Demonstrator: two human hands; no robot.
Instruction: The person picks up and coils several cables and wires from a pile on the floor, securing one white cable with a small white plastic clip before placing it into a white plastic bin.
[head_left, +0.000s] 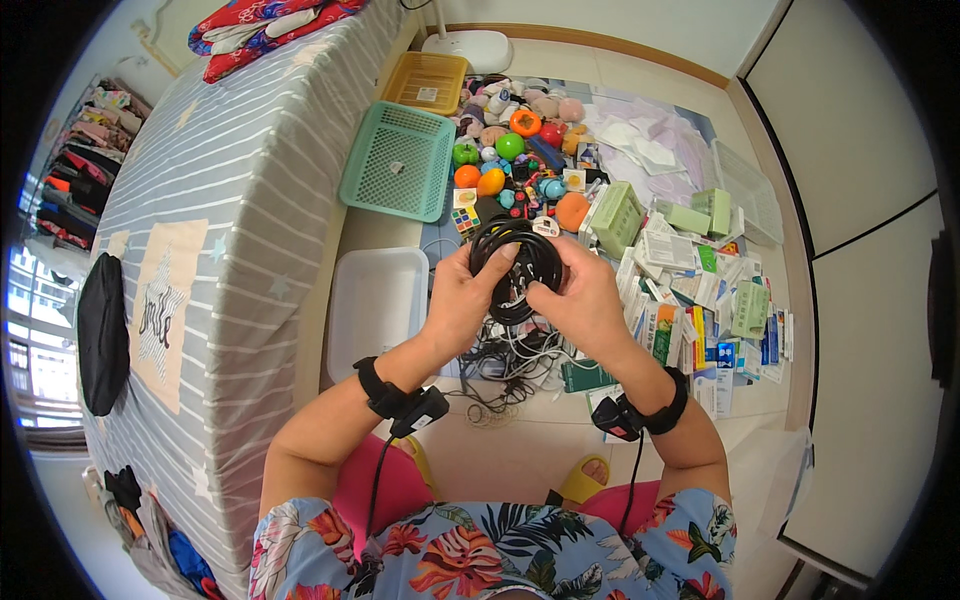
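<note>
A coiled black cable (504, 234) is held up between both hands in the middle of the head view. My left hand (471, 283) grips the coil's left side, its thumb lying over the loops. On the right side, my right hand (581, 289) holds the same coil with the thumb pressed near its centre. Below the coil, a tangle of black and white cables (501, 360) lies on the floor. A Rubik's cube (465, 220) sits just beyond my left hand. Near my right wrist lies a dark green box (587, 376).
Left of the hands stand a white plastic bin (379, 300), a green basket (397, 161) and a yellow basket (426, 79), beside a bed (255, 225). Toy fruit (510, 146) lies ahead. Several medicine boxes (667, 251) are piled at right, before a cabinet (870, 300).
</note>
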